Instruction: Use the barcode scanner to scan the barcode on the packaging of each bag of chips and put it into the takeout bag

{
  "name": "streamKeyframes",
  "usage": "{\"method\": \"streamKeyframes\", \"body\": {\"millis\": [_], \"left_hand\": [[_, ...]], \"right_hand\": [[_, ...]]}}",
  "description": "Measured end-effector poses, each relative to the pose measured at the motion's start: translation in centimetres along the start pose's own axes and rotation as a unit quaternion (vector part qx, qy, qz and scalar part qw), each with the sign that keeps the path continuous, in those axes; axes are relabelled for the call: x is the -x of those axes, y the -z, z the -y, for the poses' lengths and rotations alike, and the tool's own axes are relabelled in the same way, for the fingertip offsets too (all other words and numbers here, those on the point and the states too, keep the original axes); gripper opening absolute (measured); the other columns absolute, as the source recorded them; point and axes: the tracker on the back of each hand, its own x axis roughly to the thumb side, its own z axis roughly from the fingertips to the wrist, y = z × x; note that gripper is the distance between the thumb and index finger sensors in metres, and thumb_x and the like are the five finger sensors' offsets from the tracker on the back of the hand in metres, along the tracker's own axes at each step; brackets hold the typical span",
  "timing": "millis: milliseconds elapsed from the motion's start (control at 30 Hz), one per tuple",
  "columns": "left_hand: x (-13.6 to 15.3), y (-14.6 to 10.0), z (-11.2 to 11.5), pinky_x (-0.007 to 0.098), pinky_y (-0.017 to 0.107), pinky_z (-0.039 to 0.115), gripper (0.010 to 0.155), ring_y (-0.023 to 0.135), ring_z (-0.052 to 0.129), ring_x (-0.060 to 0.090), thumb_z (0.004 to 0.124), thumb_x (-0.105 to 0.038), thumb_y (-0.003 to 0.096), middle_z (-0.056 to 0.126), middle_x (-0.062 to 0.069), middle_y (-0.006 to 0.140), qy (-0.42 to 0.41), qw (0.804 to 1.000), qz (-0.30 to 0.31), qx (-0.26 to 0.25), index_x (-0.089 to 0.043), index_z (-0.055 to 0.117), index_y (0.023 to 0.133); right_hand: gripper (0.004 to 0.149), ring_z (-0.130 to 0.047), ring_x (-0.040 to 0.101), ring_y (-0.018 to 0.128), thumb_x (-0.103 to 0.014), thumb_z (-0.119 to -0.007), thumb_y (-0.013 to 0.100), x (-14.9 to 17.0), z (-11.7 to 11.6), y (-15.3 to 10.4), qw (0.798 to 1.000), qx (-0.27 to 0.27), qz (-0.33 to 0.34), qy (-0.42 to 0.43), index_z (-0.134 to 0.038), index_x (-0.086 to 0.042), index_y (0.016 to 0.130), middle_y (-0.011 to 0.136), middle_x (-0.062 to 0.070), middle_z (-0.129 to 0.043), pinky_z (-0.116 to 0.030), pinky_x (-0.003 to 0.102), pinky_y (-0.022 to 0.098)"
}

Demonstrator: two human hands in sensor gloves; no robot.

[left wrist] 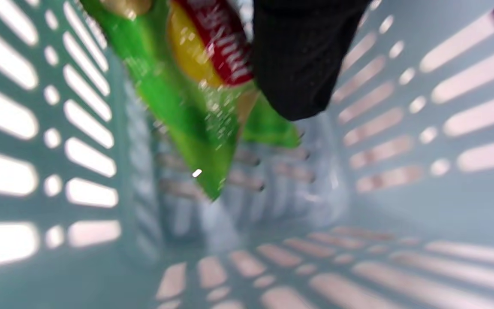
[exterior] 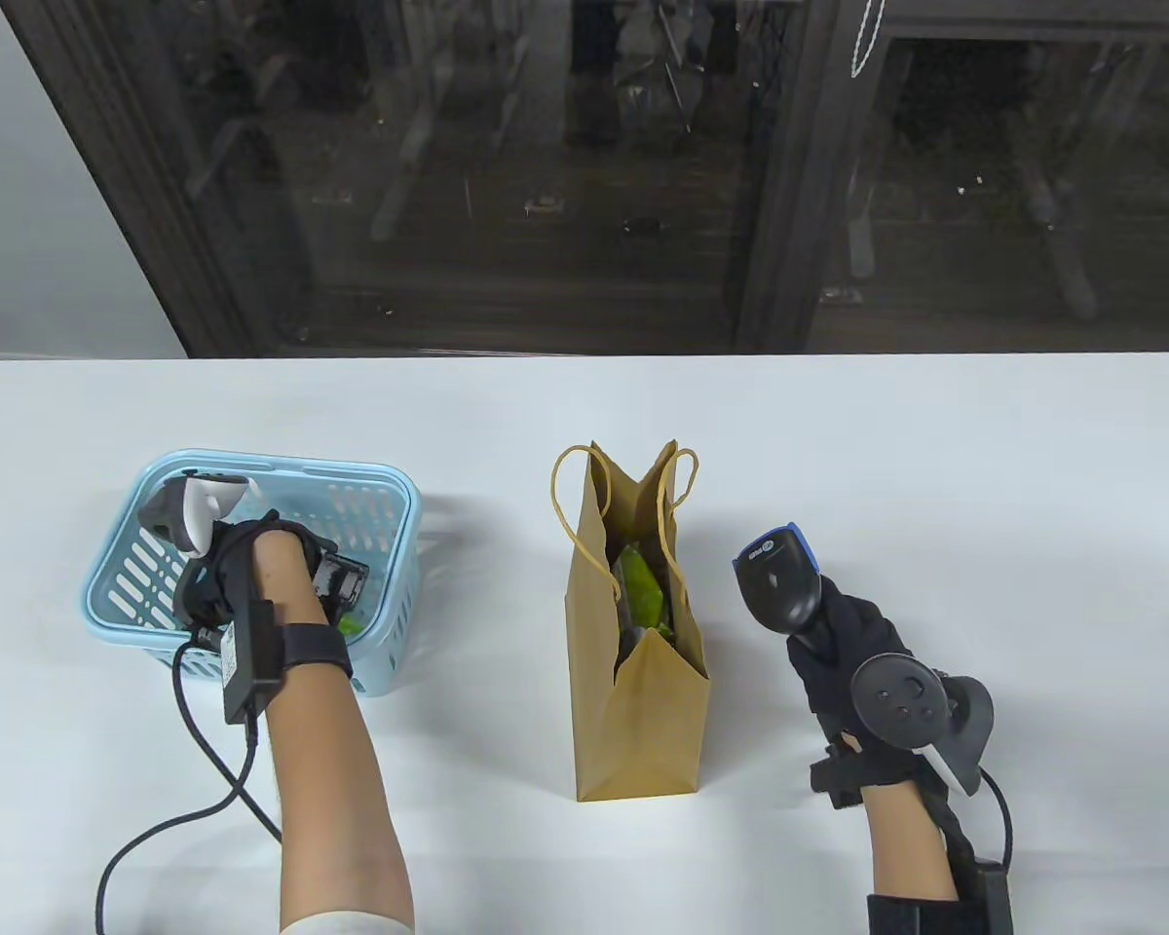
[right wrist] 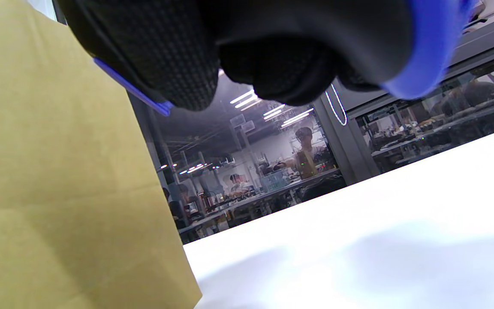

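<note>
My left hand [exterior: 239, 570] reaches down into the light blue basket [exterior: 395, 545] and grips a green bag of chips [left wrist: 187, 98]. In the left wrist view the bag hangs above the basket floor, with a black gloved finger [left wrist: 302, 64] in front of it. Only a green corner of the bag [exterior: 351, 624] shows in the table view. My right hand [exterior: 838, 633] holds the black and blue barcode scanner [exterior: 777, 577] to the right of the brown paper takeout bag [exterior: 643, 701], its head pointing up and left. Another green bag of chips [exterior: 640, 594] sits inside the takeout bag.
The takeout bag stands upright and open at the table's middle, and its side [right wrist: 58, 193] fills the left of the right wrist view. A black cable [exterior: 195, 740] trails from my left wrist across the table. The white table [exterior: 984, 467] ends at a dark glass wall.
</note>
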Motion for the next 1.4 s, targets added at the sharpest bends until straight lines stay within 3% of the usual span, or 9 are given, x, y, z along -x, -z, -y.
{"method": "streamKeyframes", "body": {"millis": [100, 233, 300, 500, 600, 800, 1000, 1100, 1400], "left_hand": [[0.1, 0.6, 0.5, 0.068, 0.068, -0.001, 0.09, 0.098, -0.017, 0.047, 0.09, -0.034, 0.0543, -0.007, 0.008, 0.115, 0.014, 0.999, -0.018, 0.025, -0.036, 0.024, 0.115], [-0.2, 0.7, 0.6, 0.068, 0.07, 0.004, 0.084, 0.104, 0.008, 0.059, 0.089, -0.022, 0.0566, 0.001, 0.014, 0.117, 0.026, 0.999, -0.021, 0.023, -0.039, 0.03, 0.114], [-0.1, 0.8, 0.7, 0.067, 0.07, 0.004, 0.08, 0.108, 0.021, 0.055, 0.086, -0.018, 0.0583, 0.004, 0.011, 0.119, 0.03, 0.999, -0.029, 0.025, -0.043, 0.033, 0.113], [0.0, 0.9, 0.8, 0.062, 0.071, 0.006, 0.08, 0.089, 0.058, 0.052, 0.081, -0.007, 0.0593, 0.036, 0.031, 0.112, 0.035, 0.998, -0.046, 0.023, -0.038, 0.03, 0.113], [-0.1, 0.9, 0.8, 0.061, 0.078, 0.024, 0.079, 0.081, 0.07, 0.045, 0.077, -0.005, 0.0597, 0.048, 0.03, 0.104, 0.036, 0.998, -0.036, 0.026, -0.036, 0.027, 0.113], [-0.4, 0.1, 0.8, 0.069, 0.073, 0.036, 0.075, 0.067, 0.076, 0.046, 0.072, 0.0, 0.0585, 0.059, 0.032, 0.093, 0.045, 0.999, 0.023, 0.018, -0.03, 0.031, 0.113], [-0.2, -2.3, 0.0, 0.069, 0.073, 0.033, 0.074, 0.068, 0.072, 0.047, 0.069, 0.001, 0.0584, 0.056, 0.033, 0.093, 0.029, 0.993, 0.112, 0.0, -0.03, 0.03, 0.113], [0.0, -4.2, -0.5, 0.068, 0.073, 0.029, 0.072, 0.069, 0.069, 0.047, 0.066, 0.001, 0.0584, 0.052, 0.033, 0.094, 0.012, 0.983, 0.185, -0.006, -0.028, 0.03, 0.113], [2.1, -9.4, -1.8, 0.069, 0.073, 0.028, 0.072, 0.07, 0.067, 0.046, 0.064, 0.0, 0.0587, 0.05, 0.031, 0.095, 0.01, 0.952, 0.292, -0.091, -0.028, 0.026, 0.112]], "right_hand": [[0.056, -0.091, 0.022, 0.064, -0.035, -0.088, 0.052, 0.0, 0.0, 0.0, 1.0, -0.001, 0.0, 0.001, -0.061, -0.031, 0.101, 0.087, 0.001, -0.076, -0.079, 0.048, 0.055], [0.056, -0.091, 0.022, 0.064, -0.035, -0.088, 0.052, 0.0, -0.1, 0.0, 1.0, -0.004, 0.003, 0.005, -0.061, -0.029, 0.101, 0.087, 0.001, -0.076, -0.079, 0.048, 0.055], [0.056, -0.091, 0.022, 0.064, -0.035, -0.088, 0.052, 0.0, -0.2, 0.0, 1.0, -0.007, 0.004, 0.004, -0.061, -0.03, 0.101, 0.087, 0.001, -0.076, -0.079, 0.048, 0.055], [0.056, -0.091, 0.022, 0.064, -0.035, -0.088, 0.052, 0.1, -0.2, 0.1, 1.0, -0.006, 0.002, 0.007, -0.061, -0.03, 0.101, 0.087, 0.001, -0.076, -0.079, 0.048, 0.055], [0.056, -0.091, 0.022, 0.064, -0.035, -0.088, 0.052, 0.0, -0.2, 0.1, 1.0, -0.008, 0.002, 0.007, -0.061, -0.03, 0.101, 0.087, 0.001, -0.076, -0.079, 0.048, 0.055], [0.056, -0.091, 0.022, 0.064, -0.035, -0.088, 0.052, 0.1, -0.2, 0.1, 1.0, -0.007, 0.002, 0.009, -0.061, -0.03, 0.101, 0.087, 0.001, -0.076, -0.078, 0.048, 0.055], [0.056, -0.091, 0.022, 0.064, -0.035, -0.088, 0.052, 0.1, -0.3, 0.1, 1.0, -0.011, 0.002, 0.008, -0.061, -0.03, 0.101, 0.087, 0.001, -0.076, -0.079, 0.048, 0.055], [0.056, -0.091, 0.022, 0.064, -0.035, -0.088, 0.052, 0.1, -0.6, 0.1, 1.0, -0.021, 0.003, 0.011, -0.061, -0.03, 0.101, 0.088, 0.001, -0.076, -0.078, 0.048, 0.055], [0.057, -0.091, 0.023, 0.064, -0.035, -0.088, 0.051, 0.7, -1.0, 0.2, 0.999, -0.043, -0.003, -0.003, -0.061, -0.029, 0.101, 0.088, 0.001, -0.076, -0.078, 0.049, 0.055]]}}
